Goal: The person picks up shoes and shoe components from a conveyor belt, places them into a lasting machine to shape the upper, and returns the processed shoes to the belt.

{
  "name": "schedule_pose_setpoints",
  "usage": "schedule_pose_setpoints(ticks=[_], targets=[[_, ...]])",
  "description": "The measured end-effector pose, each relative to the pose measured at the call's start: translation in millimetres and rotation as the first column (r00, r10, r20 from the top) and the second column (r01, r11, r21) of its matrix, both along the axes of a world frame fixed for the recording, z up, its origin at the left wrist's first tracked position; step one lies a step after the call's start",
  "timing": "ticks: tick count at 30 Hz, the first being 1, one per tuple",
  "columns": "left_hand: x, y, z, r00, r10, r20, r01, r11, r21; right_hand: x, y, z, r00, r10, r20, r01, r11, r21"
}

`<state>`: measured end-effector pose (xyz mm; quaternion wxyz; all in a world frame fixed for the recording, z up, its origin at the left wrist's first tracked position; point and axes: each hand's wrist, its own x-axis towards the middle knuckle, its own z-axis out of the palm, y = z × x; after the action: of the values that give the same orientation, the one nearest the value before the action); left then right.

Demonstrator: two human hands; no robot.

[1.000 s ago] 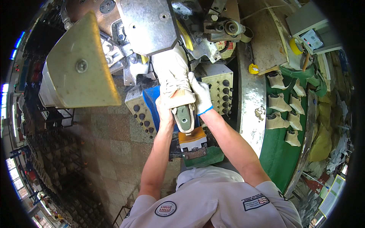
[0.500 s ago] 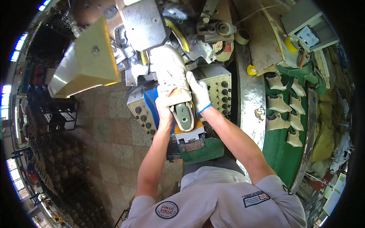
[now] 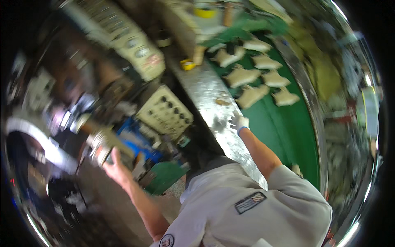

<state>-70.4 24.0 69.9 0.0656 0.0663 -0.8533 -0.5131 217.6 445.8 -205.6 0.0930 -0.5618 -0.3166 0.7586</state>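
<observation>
My bare left hand is at the left, wrapped round the near end of a cream shoe upper, its thumb raised beside it. Motion blur smears the upper and hides the green last seen inside it earlier. My right hand, in a white glove with a blue cuff and greyish fingers, is stretched out with fingers apart and holds nothing. It is over the seam between a worn metal ledge and a green belt. Nearest to it is a cream shoe upper in a group of several on the belt.
A pale control box with dark knobs stands between my arms. Below it are a blue part and a green plate of the machine. A yellow tape roll sits on the ledge's far end. Yellowish sacks lie beyond the belt.
The view has swung right. My right hand has left the shoe upper and reached right to the belt's edge. My left hand stays with the upper, now left of the control box.
</observation>
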Motion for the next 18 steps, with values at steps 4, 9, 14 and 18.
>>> schedule_pose_setpoints(ticks=[4,9,14,18], targets=[[-15.6,-5.7,-32.5,0.993,-0.023,-0.113,-0.007,0.968,-0.252,110.0,81.9,-72.7,0.845,-0.374,0.382,0.304,0.924,0.231],[-18.0,-17.0,-31.2,0.982,-0.054,-0.182,-0.036,0.887,-0.460,89.9,157.4,-70.4,0.835,-0.398,0.380,0.298,0.908,0.295],[-8.7,-9.4,-24.0,0.981,0.025,-0.192,-0.114,0.874,-0.472,11.8,191.6,-84.2,0.846,-0.350,0.402,0.147,0.878,0.455],[-13.7,28.1,-20.8,0.976,0.022,-0.216,-0.114,0.897,-0.427,40.7,197.5,-119.2,0.789,-0.614,0.017,0.568,0.740,0.360]])
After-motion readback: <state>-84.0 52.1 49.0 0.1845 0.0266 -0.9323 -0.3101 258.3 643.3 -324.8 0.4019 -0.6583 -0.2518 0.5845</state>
